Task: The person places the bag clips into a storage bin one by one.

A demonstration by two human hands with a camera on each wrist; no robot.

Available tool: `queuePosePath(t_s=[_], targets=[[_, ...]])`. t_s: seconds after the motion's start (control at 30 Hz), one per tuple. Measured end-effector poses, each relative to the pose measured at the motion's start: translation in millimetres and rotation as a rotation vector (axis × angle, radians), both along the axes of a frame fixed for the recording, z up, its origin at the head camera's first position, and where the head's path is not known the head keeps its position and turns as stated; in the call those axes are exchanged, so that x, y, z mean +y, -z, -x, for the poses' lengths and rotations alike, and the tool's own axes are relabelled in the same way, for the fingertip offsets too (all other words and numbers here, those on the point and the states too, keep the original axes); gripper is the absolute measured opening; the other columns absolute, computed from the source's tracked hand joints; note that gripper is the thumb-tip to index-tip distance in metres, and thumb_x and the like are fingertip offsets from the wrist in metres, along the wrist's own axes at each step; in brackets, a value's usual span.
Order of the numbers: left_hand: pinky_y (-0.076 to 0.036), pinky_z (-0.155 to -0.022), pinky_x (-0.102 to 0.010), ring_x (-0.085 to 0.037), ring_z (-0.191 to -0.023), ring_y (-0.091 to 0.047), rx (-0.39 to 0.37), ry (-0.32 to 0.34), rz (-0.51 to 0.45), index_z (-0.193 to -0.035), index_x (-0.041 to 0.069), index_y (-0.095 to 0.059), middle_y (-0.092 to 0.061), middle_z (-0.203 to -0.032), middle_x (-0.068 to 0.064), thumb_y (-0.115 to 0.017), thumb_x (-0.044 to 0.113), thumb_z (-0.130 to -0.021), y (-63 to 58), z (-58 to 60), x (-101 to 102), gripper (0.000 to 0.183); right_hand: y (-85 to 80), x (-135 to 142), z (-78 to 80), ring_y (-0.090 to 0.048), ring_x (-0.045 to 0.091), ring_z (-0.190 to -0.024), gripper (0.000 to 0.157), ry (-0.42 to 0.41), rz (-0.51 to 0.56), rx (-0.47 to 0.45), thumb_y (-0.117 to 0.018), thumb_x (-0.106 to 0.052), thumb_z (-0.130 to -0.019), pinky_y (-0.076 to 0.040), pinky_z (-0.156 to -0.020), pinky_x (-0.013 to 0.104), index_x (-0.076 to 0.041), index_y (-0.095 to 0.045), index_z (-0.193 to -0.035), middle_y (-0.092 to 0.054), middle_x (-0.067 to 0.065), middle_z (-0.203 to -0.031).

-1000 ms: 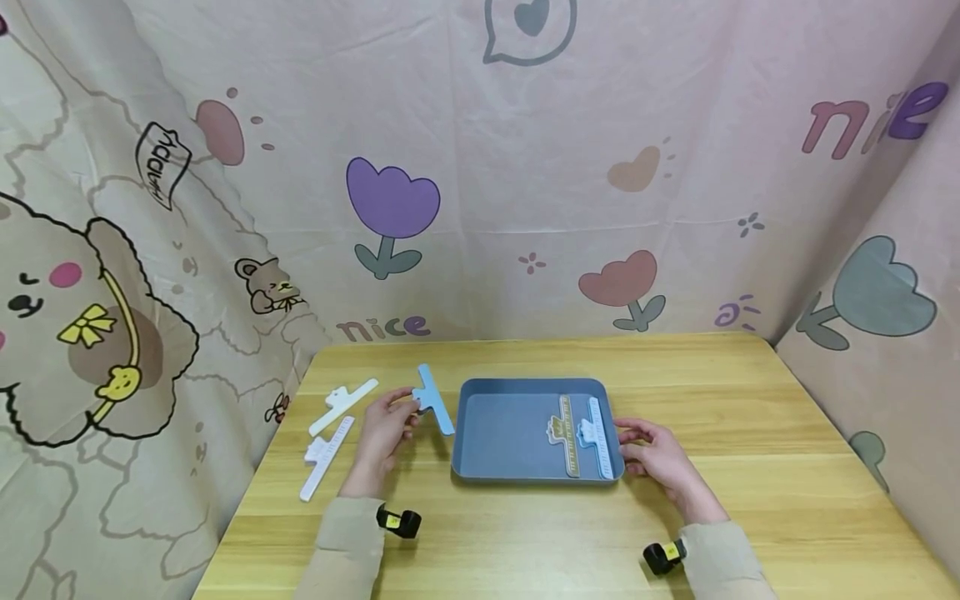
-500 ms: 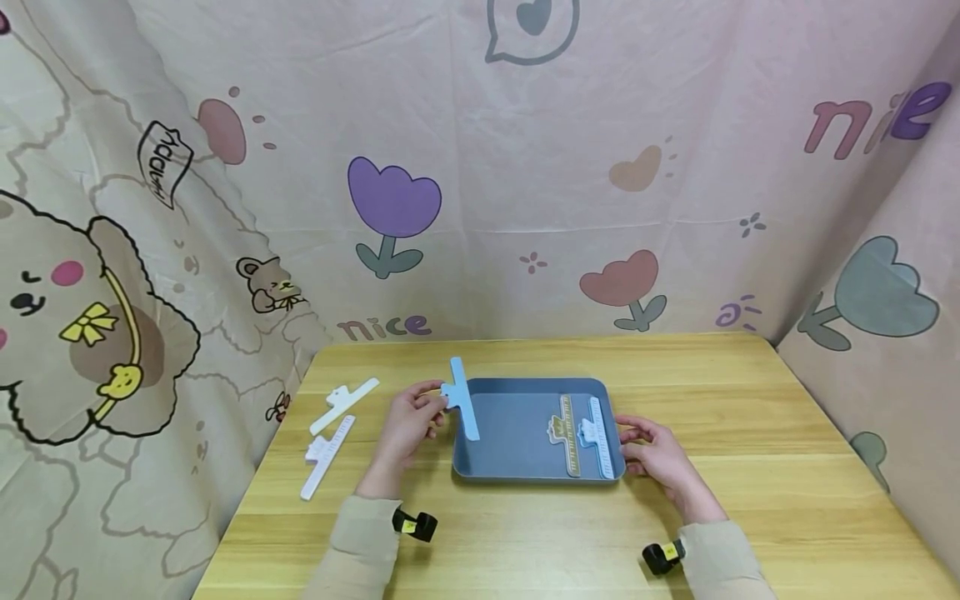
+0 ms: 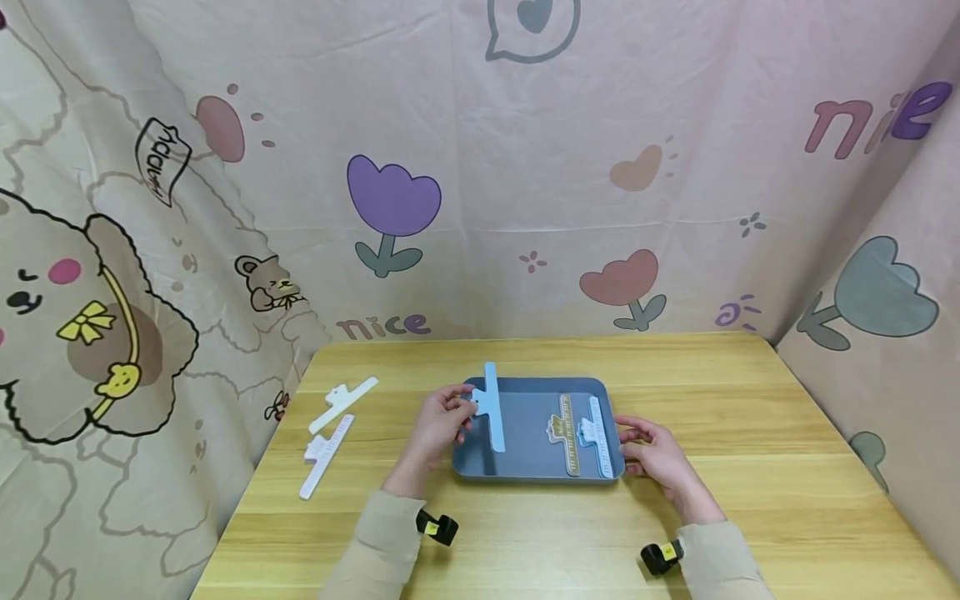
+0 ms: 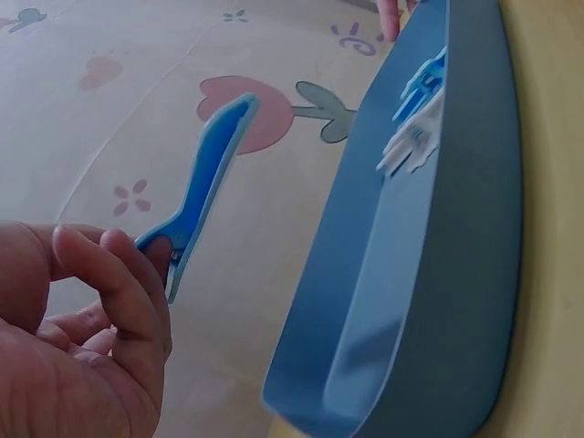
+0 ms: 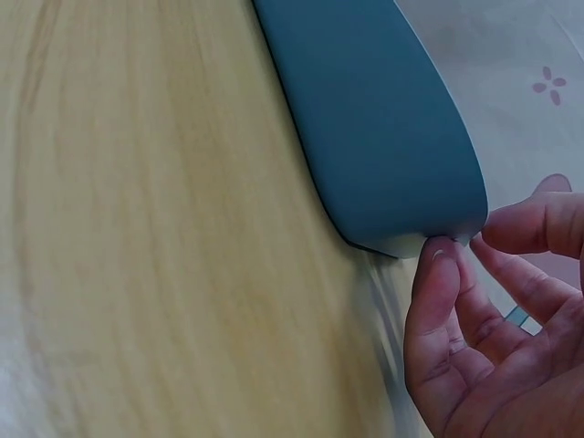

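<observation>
Between thumb and fingers, my left hand pinches the handle of a light blue T-shaped clip. The clip is held above the left part of the blue-grey tray, its long bar pointing away from me. In the left wrist view the blue clip appears edge-on, apart from the tray. My right hand touches the tray's right end with relaxed fingers. Inside the tray, at its right side, lie a clear gold-toned ruler clip and a blue-and-white ruler clip.
On the table's left lie a plain white clip and a white ruler clip. The wooden table extends around the tray. A printed curtain hangs behind and at both sides.
My left hand has carried the blue clip rightward, from beside the tray to above its left part, and the bar has turned straighter. The right hand and tray have stayed put.
</observation>
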State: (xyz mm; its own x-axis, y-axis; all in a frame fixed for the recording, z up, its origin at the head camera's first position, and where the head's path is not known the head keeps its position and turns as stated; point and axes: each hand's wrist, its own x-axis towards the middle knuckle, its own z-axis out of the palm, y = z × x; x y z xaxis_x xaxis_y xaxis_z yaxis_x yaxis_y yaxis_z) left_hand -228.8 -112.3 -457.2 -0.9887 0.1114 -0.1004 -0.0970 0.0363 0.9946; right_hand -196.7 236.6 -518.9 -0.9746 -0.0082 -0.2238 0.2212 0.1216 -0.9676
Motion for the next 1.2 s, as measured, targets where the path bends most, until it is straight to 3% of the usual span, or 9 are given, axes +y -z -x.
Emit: queuePosePath(t_s=[0.27,0.5,0.8,1.2], targets=[[-0.043,-0.046,-0.022,-0.019,-0.063,-0.053,0.006,0.060,0.042,-0.130,-0.003,-0.055,-0.058,-0.080,-0.012,-0.061,0.005,-0.095,8.2,-0.2,16,0.036,-0.4,1,0.1,-0.062,0.023,-0.078,0.059,0.001,0.014,-0.010,-0.057,0.010,-0.086,-0.055,-0.060,0.033,0.005,-0.043,-0.143,-0.053,0.020,-0.111],[-0.043,-0.045,-0.023,-0.015,-0.060,-0.053,-0.002,0.078,0.066,-0.128,-0.003,-0.056,-0.063,-0.089,-0.022,-0.061,0.004,-0.094,22.9,3.8,32,0.035,0.6,1,0.4,-0.062,0.023,-0.081,0.059,0.003,0.013,-0.015,-0.057,0.009,-0.087,-0.055,-0.060,0.033,0.004,-0.043,-0.143,-0.053,0.020,-0.112],[-0.043,-0.045,-0.024,-0.017,-0.058,-0.054,-0.026,0.081,0.125,-0.129,-0.006,-0.056,-0.066,-0.082,-0.012,-0.062,0.003,-0.093,37.6,9.0,44,0.037,1.3,1,0.0,-0.063,0.023,-0.080,0.058,0.007,0.026,-0.011,-0.058,0.010,-0.085,-0.055,-0.060,0.032,0.004,-0.045,-0.142,-0.054,0.020,-0.110],[-0.043,-0.044,-0.023,-0.013,-0.055,-0.054,-0.052,0.079,0.153,-0.126,-0.006,-0.058,-0.067,-0.083,-0.012,-0.063,0.002,-0.092,43.1,10.6,59,0.035,0.6,1,0.2,-0.063,0.024,-0.081,0.058,0.004,0.025,-0.020,-0.057,0.010,-0.086,-0.055,-0.060,0.033,0.004,-0.043,-0.142,-0.054,0.021,-0.113]])
